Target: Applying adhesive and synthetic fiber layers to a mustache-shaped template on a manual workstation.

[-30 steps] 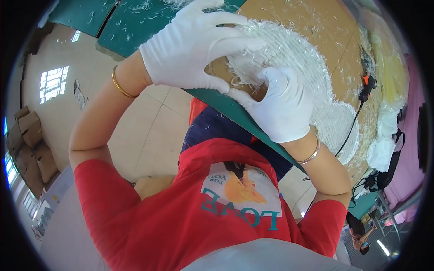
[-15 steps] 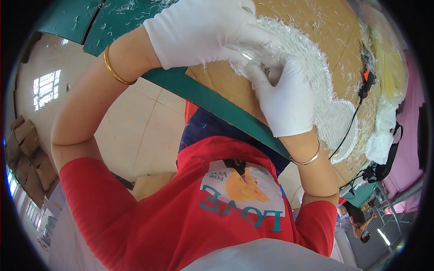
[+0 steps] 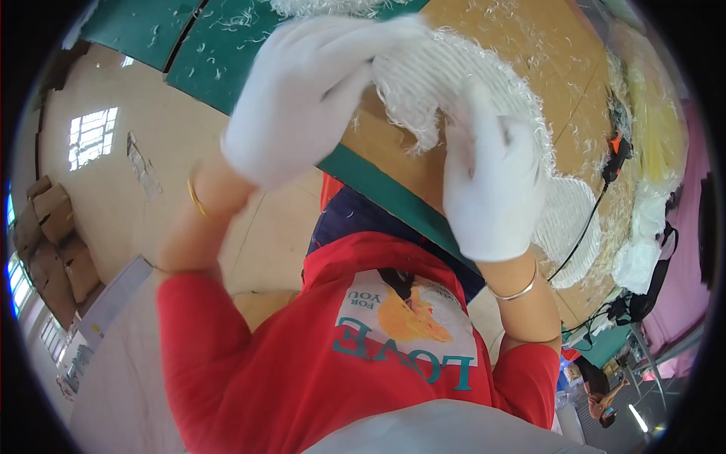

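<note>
The white ribbed mat (image 3: pixel 495 72) lay on a brown cardboard sheet (image 3: pixel 563 45) spread over the green tabletop (image 3: pixel 219 64), in front of the person and to the right. Its edges were frayed, and a ragged flap hung from its near left part over bare cardboard. A rounded lobe of the mat reached down past the right wrist, crossed by a thin black cable (image 3: pixel 581 238).

The left hand (image 3: pixel 299 102), in a white glove and blurred, stretched its fingers to the mat's left end. Whether that grip was pinching the material or only resting against it, it was not possible to tell. The right hand (image 3: pixel 495 185), gloved likewise, lay over the mat's near side with its fingers pointing away from the body; blur and white on white hid whether its grip held anything. The two hands were apart, with the ragged flap between them.

A black tool with an orange part (image 3: pixel 618 155) lay to the right of the mat, joined to the cable. Loose white wisps were scattered across the cardboard, and a heap of white fibres (image 3: pixel 329 6) sat at the far edge of view. Yellowish plastic sheeting (image 3: pixel 658 106) bordered the right side.
</note>
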`<state>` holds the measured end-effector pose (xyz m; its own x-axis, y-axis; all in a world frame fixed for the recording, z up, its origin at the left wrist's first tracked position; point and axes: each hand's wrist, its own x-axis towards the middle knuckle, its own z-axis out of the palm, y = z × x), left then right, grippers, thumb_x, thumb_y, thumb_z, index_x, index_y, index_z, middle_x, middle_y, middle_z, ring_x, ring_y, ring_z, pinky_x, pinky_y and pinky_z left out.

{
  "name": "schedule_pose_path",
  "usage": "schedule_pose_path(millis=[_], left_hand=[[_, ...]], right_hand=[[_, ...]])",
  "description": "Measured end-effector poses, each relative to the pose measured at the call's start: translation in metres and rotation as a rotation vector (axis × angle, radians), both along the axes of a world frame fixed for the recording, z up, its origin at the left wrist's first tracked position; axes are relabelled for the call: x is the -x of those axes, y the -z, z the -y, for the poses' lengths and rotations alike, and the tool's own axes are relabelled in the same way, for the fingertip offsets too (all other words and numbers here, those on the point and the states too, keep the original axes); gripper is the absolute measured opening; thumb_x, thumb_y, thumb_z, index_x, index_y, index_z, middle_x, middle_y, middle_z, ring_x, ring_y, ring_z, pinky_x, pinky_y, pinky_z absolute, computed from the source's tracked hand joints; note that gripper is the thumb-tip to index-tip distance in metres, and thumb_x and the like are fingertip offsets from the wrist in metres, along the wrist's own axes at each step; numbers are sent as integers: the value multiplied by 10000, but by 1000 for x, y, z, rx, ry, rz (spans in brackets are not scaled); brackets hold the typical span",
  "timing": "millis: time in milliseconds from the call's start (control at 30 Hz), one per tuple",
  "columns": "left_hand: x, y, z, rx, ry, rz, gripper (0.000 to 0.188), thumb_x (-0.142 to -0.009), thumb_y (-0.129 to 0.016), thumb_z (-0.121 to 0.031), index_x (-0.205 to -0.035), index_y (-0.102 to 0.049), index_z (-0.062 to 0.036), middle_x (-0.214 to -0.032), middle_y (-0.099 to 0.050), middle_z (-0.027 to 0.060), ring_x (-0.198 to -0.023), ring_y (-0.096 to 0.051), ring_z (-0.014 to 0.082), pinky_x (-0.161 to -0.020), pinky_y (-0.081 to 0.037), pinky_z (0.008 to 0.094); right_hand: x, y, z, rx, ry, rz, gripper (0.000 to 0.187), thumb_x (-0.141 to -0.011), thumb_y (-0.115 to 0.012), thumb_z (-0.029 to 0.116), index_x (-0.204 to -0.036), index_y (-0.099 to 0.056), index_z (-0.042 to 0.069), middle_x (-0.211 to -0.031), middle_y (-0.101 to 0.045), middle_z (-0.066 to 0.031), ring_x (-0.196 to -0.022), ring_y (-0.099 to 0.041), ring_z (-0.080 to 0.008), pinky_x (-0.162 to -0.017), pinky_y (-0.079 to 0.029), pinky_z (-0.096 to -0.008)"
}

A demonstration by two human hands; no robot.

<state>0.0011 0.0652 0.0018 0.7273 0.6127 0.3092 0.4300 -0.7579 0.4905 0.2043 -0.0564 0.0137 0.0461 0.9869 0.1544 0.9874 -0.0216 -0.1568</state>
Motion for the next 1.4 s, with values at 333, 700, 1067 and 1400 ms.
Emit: schedule_pose_path(millis=[333, 700, 1067, 1400], left_hand=[[-26, 32, 85, -195, -651, -153, 613, -854, -737, -386, -1312, -604, -2, -1440, -501, 239, -1312, -457, 476, -1065, -331, 615], [-49, 32, 89, -269, -677, -268, 410, -877, -682, -273, -1229, -670, -64, -1416, -536, 152, -1289, -472, 440, -1035, -314, 648], [-34, 34, 62, 15, -615, -25, 939, -795, -804, -280, -1534, -320, 39, -1483, -521, 191, -1404, -450, 352, -1190, -170, 596], [-55, 26, 71, -173, -429, -183, 615, -854, -680, -110, -1434, -494, -26, -1295, -657, 117, -1242, -578, 259, -1149, -304, 491]], right_hand=[[-13, 15, -17, 114, -305, -30, 538, -792, -557, -22, -1324, -604, 49, -1397, -579, -106, -1274, -549, -321, -1029, -465, -427], [-7, 4, -24, 176, -341, -95, 537, -769, -557, -39, -1295, -629, 38, -1401, -574, -115, -1260, -552, -330, -1026, -484, -425], [-8, 11, -26, 57, -409, -75, 428, -740, -632, 9, -1166, -665, -9, -1303, -587, -122, -1218, -565, -293, -850, -526, -392], [-10, 21, -25, 26, -365, -58, 394, -778, -646, 44, -1170, -664, 7, -1263, -597, -112, -1176, -580, -280, -859, -528, -379]])
